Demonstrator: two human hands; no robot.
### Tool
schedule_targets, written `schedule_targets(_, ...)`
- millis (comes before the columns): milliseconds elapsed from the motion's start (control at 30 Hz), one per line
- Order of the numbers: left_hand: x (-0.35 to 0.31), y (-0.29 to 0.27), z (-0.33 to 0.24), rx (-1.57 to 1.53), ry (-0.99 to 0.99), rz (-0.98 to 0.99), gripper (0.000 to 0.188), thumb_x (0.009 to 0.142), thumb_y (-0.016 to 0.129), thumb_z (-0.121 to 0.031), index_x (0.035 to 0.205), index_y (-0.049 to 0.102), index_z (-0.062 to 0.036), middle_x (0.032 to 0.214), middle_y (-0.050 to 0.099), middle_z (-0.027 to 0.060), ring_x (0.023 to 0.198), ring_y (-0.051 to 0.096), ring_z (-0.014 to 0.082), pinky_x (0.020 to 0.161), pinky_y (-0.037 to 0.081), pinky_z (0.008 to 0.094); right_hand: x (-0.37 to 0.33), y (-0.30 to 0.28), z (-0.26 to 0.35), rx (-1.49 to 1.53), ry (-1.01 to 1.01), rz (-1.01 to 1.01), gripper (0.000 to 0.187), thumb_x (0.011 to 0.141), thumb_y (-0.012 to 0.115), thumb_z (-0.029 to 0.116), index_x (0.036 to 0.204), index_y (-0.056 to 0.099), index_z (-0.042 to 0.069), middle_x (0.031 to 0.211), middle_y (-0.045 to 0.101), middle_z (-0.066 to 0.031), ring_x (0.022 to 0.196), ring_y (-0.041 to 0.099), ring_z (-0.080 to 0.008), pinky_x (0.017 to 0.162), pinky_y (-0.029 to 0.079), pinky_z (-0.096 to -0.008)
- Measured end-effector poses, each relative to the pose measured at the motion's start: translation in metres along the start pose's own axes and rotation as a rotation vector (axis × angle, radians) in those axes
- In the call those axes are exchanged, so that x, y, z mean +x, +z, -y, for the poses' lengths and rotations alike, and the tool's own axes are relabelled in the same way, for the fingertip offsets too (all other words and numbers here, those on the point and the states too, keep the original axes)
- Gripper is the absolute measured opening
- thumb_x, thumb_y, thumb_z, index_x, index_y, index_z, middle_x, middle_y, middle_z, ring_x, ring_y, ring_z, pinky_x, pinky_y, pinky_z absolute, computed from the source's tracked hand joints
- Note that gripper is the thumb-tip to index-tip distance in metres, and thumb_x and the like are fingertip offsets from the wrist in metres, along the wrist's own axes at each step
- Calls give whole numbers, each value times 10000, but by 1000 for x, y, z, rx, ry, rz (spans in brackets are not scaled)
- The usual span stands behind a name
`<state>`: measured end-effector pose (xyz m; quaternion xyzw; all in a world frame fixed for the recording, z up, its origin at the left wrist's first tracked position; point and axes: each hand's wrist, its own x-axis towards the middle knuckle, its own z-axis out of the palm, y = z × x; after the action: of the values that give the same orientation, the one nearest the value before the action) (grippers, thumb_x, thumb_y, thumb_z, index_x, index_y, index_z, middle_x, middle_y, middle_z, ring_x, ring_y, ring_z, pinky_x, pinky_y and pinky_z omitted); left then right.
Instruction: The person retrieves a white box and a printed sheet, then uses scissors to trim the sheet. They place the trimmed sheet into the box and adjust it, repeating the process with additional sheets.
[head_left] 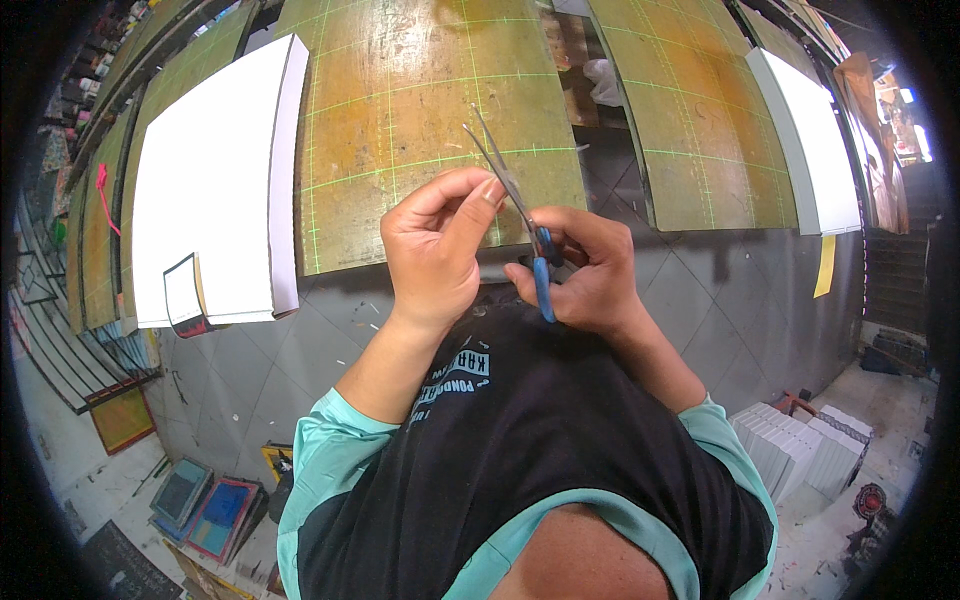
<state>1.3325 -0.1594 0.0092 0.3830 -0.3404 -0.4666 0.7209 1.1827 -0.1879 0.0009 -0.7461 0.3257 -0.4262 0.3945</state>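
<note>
My right hand (pixel 590 265) grips a pair of scissors (pixel 543 285) by their blue handles. The blades point up and away from me, slightly parted. Close beside them, my left hand (pixel 435 235) is closed in a pinch, thumb and forefinger pressed together next to the blades. Whatever lies between those fingertips is too small to make out. Both hands are in front of my chest, over the near edge of a worn olive-brown board (pixel 430 110) marked with green grid lines.
To the left, a large white panel (pixel 210 180) lies on a board, with a small dark-edged frame (pixel 185 290) at its near corner. Another gridded board (pixel 700 120) and a white panel (pixel 815 140) are at right. Stacked white pieces (pixel 780 445) and several screen frames (pixel 220 515) stand lower down.
</note>
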Motion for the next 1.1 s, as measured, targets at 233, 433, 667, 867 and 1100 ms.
schedule_targets(233, 1, 0, -1, 7, -1, -2, 115, 845, 630, -11, 943, 636, 49, 874, 650, 67, 806, 599, 102, 734, 483, 226, 2, -1, 0, -34, -14, 2, 417, 602, 804, 71, 968, 605, 36, 641, 471, 55, 560, 396, 3, 469, 311, -153)
schedule_targets(433, 2, 0, -2, 17, -2, -4, 110, 847, 626, -12, 938, 637, 50, 866, 644, 63, 796, 595, 103, 729, 478, 225, 1, 0, -1, -45, -7, -4, 396, 609, 796, 56, 957, 608, 31, 636, 470, 52, 567, 415, 2, 478, 341, -152)
schedule_targets(667, 3, -1, -1, 9, -17, -15, 117, 848, 626, -13, 943, 636, 55, 871, 645, 66, 795, 594, 105, 728, 475, 224, 3, 0, 0, -124, -21, -18, 377, 620, 790, 42, 955, 618, 23, 630, 491, 32, 557, 427, -9, 472, 353, -166)
schedule_targets(867, 5, -2, 3, -19, -20, -14, 122, 845, 629, -12, 947, 638, 54, 867, 644, 64, 792, 589, 103, 722, 470, 224, 5, 0, -3, -155, -22, -25, 323, 644, 781, 29, 931, 632, 11, 637, 511, 20, 575, 450, -29, 491, 378, -183)
schedule_targets(1100, 6, -5, 6, -58, -84, -28, 134, 852, 624, -34, 958, 637, 48, 870, 642, 66, 800, 583, 111, 737, 459, 232, 2, -4, -17, -164, 18, -88, 297, 667, 772, 32, 928, 636, -11, 664, 533, 5, 604, 466, -27, 510, 391, -180)
